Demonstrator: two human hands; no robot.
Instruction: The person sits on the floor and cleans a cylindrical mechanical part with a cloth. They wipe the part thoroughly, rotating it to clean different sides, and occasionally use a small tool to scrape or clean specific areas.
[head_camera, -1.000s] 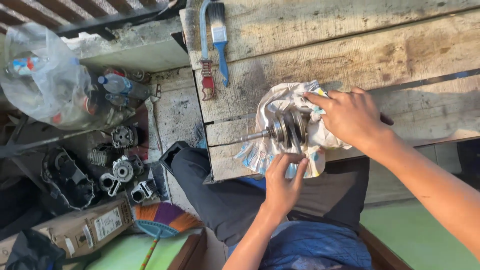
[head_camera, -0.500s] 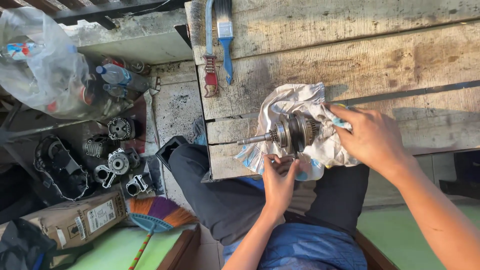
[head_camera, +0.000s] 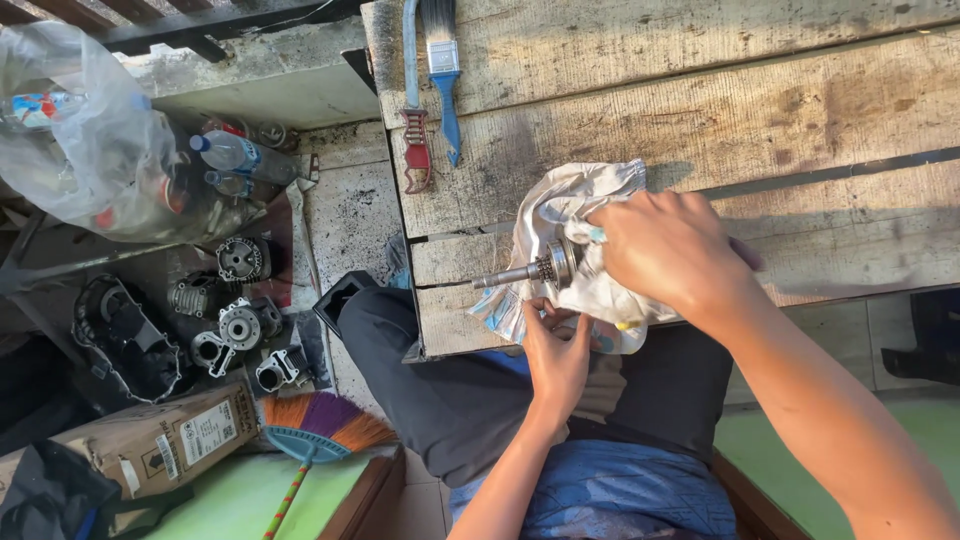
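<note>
Head view: we find the right hand (head_camera: 665, 250) pressing a rag (head_camera: 560, 215) around the geared shaft (head_camera: 535, 270) on the counter (head_camera: 700, 110), left hand (head_camera: 555, 350) pinching its lower edge; wiping appears under way, unfinished.

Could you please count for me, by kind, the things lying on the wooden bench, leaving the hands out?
Paintbrush: 1
Red-ended hand tool: 1
Cloth: 1
Metal shaft part: 1
Total: 4
</note>
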